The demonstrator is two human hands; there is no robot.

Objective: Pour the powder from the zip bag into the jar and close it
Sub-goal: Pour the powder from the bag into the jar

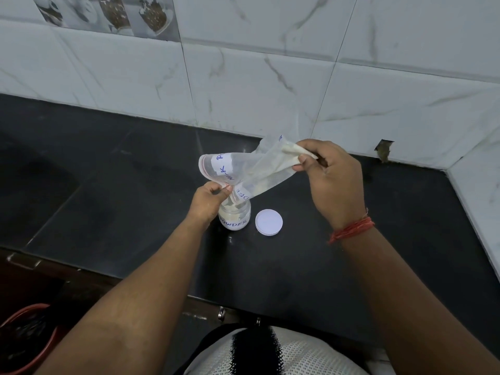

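A clear zip bag (pixel 251 169) with a white label in blue handwriting hangs tilted over a small clear jar (pixel 234 218) on the black counter. My left hand (pixel 209 200) pinches the bag's mouth right above the jar's opening. My right hand (pixel 328 174) holds the bag's raised bottom corner, higher and to the right. Pale powder clings inside the bag, and the jar holds white powder. The jar's label reads POWDER. Its white round lid (pixel 269 222) lies flat on the counter just right of the jar.
The black counter (pixel 121 171) meets a white marble-tiled wall (pixel 270 77) behind and a tiled side wall at the right. A red tub (pixel 24 336) sits low at the bottom left, below the counter's front edge.
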